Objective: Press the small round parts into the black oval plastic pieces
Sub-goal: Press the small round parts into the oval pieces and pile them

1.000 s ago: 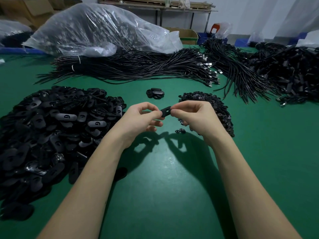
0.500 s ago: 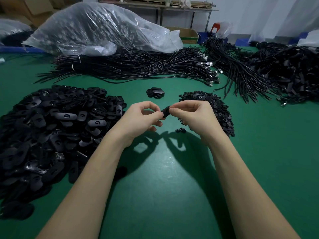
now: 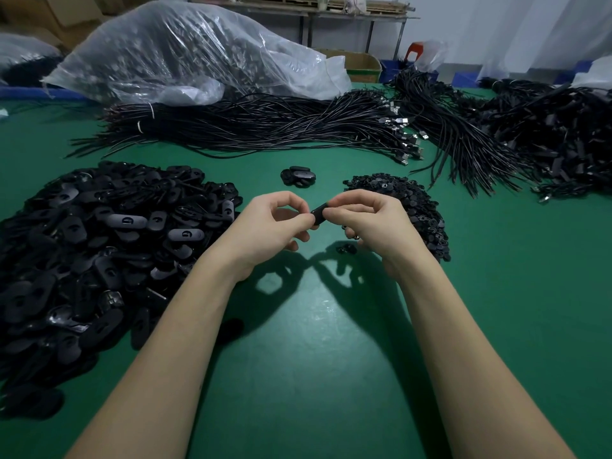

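So the oval piece (image 3: 319, 213) is up in the air over the green table (image 3: 298, 376), pinched from both ends: left hand (image 3: 270, 226) has thumb and forefinger curled onto its left end, right hand (image 3: 367, 223) pinches the right end the same way, and only a short black bit shows between the fingertips. Can't tell if a round part is in it, the fingers cover that. Just behind the right hand sits the pile of round parts (image 3: 417, 207), a couple of loose ones (image 3: 346, 249) under it. Big heap of ovals (image 3: 89, 253) on the left, small stack (image 3: 298, 176) further back, then cables (image 3: 265, 127) and a plastic bag (image 3: 185, 51)
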`<state>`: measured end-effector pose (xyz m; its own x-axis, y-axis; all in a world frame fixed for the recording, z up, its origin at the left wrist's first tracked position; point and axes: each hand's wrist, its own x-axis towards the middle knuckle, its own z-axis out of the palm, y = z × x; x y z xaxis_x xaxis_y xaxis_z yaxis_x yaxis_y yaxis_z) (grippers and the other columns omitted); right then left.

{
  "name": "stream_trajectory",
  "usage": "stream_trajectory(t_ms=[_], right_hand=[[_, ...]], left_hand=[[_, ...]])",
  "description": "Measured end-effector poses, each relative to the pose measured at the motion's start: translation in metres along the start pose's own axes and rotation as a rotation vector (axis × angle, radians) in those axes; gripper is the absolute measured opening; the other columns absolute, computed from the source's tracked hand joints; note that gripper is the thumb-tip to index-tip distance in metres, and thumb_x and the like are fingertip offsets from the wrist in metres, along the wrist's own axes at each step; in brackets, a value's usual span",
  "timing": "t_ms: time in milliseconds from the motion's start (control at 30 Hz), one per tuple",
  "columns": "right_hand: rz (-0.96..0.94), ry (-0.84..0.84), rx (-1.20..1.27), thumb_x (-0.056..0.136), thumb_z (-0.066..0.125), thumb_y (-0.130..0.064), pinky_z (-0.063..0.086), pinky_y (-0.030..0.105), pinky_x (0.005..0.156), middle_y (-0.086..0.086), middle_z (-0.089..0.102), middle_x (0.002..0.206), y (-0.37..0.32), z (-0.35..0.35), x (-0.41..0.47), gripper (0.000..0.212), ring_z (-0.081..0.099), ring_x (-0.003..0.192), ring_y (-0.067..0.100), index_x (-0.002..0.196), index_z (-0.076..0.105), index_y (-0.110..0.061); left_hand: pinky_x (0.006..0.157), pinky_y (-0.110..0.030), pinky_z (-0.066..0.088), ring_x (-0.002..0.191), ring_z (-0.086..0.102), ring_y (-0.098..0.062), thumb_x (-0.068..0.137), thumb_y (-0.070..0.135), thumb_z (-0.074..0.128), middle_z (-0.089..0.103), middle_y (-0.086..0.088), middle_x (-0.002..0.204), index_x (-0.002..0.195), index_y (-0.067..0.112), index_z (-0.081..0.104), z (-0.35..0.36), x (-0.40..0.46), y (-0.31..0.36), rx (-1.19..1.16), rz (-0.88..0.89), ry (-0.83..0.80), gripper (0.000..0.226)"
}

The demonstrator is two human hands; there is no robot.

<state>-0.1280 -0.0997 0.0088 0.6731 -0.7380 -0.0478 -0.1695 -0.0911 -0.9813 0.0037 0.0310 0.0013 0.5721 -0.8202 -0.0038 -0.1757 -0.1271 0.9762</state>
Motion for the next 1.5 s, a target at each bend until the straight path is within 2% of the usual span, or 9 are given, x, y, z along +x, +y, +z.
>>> stream_trajectory(t_ms=[100, 300, 500, 567, 667, 733, 967, 1267, 1500], right_hand=[[0.118, -0.081, 0.056, 0.083, 0.084, -0.02, 0.037, 0.015, 0.045, -0.006, 0.073, 0.095, -0.001, -0.005, 0.0, 0.013, 0.057, 0.055, 0.005, 0.095, 0.08, -0.025], [0.155, -0.209, 0.096, 0.075, 0.088, -0.023, 0.037, 0.016, 0.048, -0.007, 0.074, 0.089, 0.0, -0.011, 0.001, 0.016, 0.054, 0.057, 0.006, 0.088, 0.079, -0.025], [0.11, -0.241, 0.05, 0.081, 0.084, -0.025, 0.041, 0.018, 0.058, -0.006, 0.079, 0.096, 0.0, -0.012, -0.001, 0.016, 0.056, 0.059, 0.004, 0.097, 0.078, -0.023], [0.075, -0.227, 0.022, 0.085, 0.08, -0.022, 0.042, 0.015, 0.053, -0.006, 0.079, 0.093, -0.003, -0.015, -0.002, 0.01, 0.057, 0.058, 0.003, 0.096, 0.079, -0.021], [-0.026, -0.162, -0.11, 0.087, 0.078, -0.02, 0.04, 0.013, 0.046, -0.011, 0.072, 0.067, -0.005, -0.015, -0.003, 0.004, 0.055, 0.052, 0.002, 0.091, 0.079, -0.019], [-0.07, -0.141, -0.157, 0.088, 0.078, -0.019, 0.039, 0.013, 0.044, -0.012, 0.068, 0.06, -0.006, -0.013, -0.003, 0.003, 0.052, 0.05, 0.002, 0.09, 0.078, -0.017], [-0.098, -0.093, -0.218, 0.084, 0.083, -0.023, 0.039, 0.013, 0.044, -0.01, 0.074, 0.068, -0.005, -0.01, -0.002, 0.006, 0.052, 0.048, 0.001, 0.085, 0.079, -0.02], [-0.103, -0.069, -0.231, 0.082, 0.085, -0.025, 0.053, 0.021, 0.061, -0.006, 0.078, 0.077, -0.003, -0.006, 0.0, 0.008, 0.07, 0.072, 0.006, 0.083, 0.078, -0.021], [-0.091, -0.084, -0.196, 0.081, 0.087, -0.027, 0.048, 0.017, 0.058, -0.005, 0.078, 0.078, -0.001, -0.006, 0.0, 0.012, 0.065, 0.064, 0.001, 0.085, 0.079, -0.02]], left_hand=[[0.061, -0.021, 0.053, 0.068, 0.065, -0.007, 0.096, 0.013, 0.067, 0.077, -0.001, 0.083, 0.086, 0.015, 0.065, -0.002, -0.002, 0.002, 0.013, 0.023, -0.036, 0.01], [0.058, -0.021, 0.05, 0.067, 0.063, -0.008, 0.094, 0.014, 0.069, 0.074, 0.004, 0.08, 0.094, 0.017, 0.069, 0.0, -0.001, 0.003, 0.003, 0.008, -0.036, 0.003], [0.057, -0.019, 0.048, 0.07, 0.063, -0.007, 0.093, 0.018, 0.072, 0.072, 0.008, 0.079, 0.081, 0.03, 0.076, -0.001, -0.001, 0.002, 0.01, 0.037, -0.041, 0.017], [0.058, -0.018, 0.048, 0.07, 0.063, -0.007, 0.093, 0.017, 0.072, 0.072, 0.006, 0.079, 0.08, 0.029, 0.077, -0.001, -0.001, 0.002, 0.014, 0.037, -0.036, 0.018], [0.057, -0.018, 0.048, 0.069, 0.063, -0.007, 0.093, 0.015, 0.071, 0.071, 0.006, 0.077, 0.082, 0.028, 0.076, 0.0, -0.001, 0.001, 0.024, 0.036, -0.039, 0.018], [0.056, -0.018, 0.048, 0.068, 0.063, -0.006, 0.093, 0.014, 0.071, 0.07, 0.007, 0.076, 0.082, 0.027, 0.076, 0.0, 0.0, 0.001, 0.027, 0.039, -0.032, 0.018], [0.055, -0.016, 0.047, 0.065, 0.062, -0.004, 0.093, 0.012, 0.07, 0.071, 0.008, 0.075, 0.086, 0.024, 0.075, -0.001, 0.0, 0.0, 0.069, 0.062, -0.036, 0.015], [0.055, -0.016, 0.047, 0.065, 0.061, -0.004, 0.092, 0.012, 0.071, 0.071, 0.008, 0.073, 0.085, 0.025, 0.075, -0.002, 0.001, -0.001, 0.092, 0.081, -0.024, 0.016], [0.056, -0.017, 0.048, 0.067, 0.062, -0.005, 0.092, 0.012, 0.07, 0.07, 0.008, 0.071, 0.085, 0.025, 0.075, -0.004, 0.001, -0.001, 0.101, 0.082, -0.021, 0.015]])
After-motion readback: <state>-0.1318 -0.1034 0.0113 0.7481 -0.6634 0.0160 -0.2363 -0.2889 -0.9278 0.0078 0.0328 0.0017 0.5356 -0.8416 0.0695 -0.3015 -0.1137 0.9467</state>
